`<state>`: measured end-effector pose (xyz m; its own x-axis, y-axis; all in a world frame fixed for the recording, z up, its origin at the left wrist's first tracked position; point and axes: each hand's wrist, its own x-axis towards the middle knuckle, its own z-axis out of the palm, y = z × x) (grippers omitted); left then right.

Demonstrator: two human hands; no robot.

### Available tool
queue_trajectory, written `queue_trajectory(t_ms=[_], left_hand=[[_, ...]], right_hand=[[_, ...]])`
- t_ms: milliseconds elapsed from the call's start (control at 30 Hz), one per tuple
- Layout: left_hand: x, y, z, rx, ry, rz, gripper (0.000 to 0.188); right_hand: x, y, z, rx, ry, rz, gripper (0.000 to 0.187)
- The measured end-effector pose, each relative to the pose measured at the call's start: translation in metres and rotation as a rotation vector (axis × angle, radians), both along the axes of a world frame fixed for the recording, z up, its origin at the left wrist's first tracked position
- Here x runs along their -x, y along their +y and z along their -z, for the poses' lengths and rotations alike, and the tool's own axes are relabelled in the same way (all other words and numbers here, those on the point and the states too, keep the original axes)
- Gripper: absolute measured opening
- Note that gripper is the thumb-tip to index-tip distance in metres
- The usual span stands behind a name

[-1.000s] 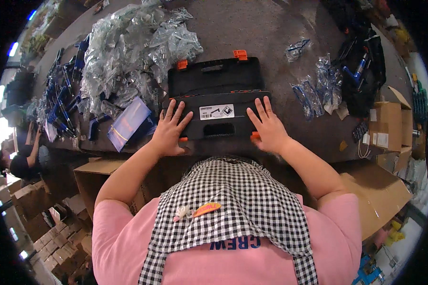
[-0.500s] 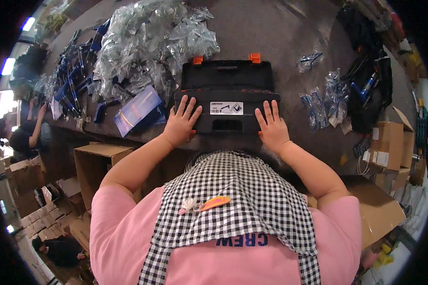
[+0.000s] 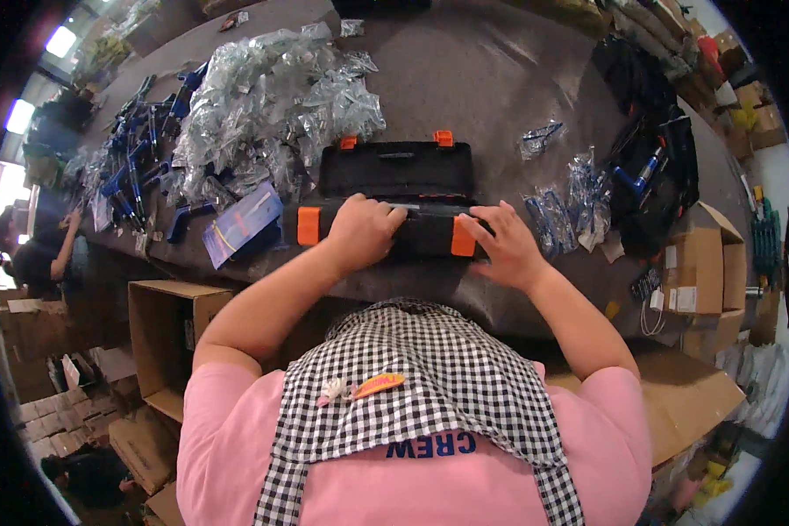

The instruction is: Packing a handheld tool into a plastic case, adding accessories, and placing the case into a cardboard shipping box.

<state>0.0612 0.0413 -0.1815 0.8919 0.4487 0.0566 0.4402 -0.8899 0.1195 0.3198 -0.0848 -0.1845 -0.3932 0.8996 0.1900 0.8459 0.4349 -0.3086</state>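
A black toolbox (image 3: pixel 368 235) with orange latches lies across the table in front of me, its latch side facing me. My left hand (image 3: pixel 365 230) is closed on the toolbox's upper edge, fingers curled over it beside the left latch (image 3: pixel 308 225). At the other end, my right hand (image 3: pixel 507 244) has its fingers apart, with fingertips touching the top of the right latch (image 3: pixel 464 237). Directly behind stands a black tray-like part or lid (image 3: pixel 396 171) with two orange clips. Whether it belongs to the same toolbox I cannot tell.
A heap of clear plastic bags (image 3: pixel 263 114) lies at the left, beside several blue tools (image 3: pixel 131 167) and a blue leaflet (image 3: pixel 244 224). Bagged items (image 3: pixel 557 219) and a black bag (image 3: pixel 666 184) lie at the right. Cardboard boxes (image 3: pixel 706 263) flank the table. A co-worker (image 3: pixel 48 250) is at far left.
My hands, flat on the toolbox lid before, have shifted: the left now curls over the edge, the right is at a latch. The toolbox has tilted, so its latch side shows instead of the labelled lid.
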Motion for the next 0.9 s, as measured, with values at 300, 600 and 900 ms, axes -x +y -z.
queue_trajectory(t_ms=[300, 600, 900], left_hand=[[0.044, 0.039, -0.015, 0.278, -0.158, -0.02, 0.074], [0.107, 0.058, 0.048, 0.432, -0.439, -0.139, 0.068], [0.117, 0.059, 0.058, 0.168, -0.387, 0.043, 0.069]], right_hand=[[-0.009, 0.03, 0.017, 0.27, 0.474, 0.073, 0.066], [-0.012, 0.051, 0.015, 0.21, 0.4, 0.091, 0.06], [-0.012, 0.052, 0.023, 0.126, 0.419, 0.06, 0.061]])
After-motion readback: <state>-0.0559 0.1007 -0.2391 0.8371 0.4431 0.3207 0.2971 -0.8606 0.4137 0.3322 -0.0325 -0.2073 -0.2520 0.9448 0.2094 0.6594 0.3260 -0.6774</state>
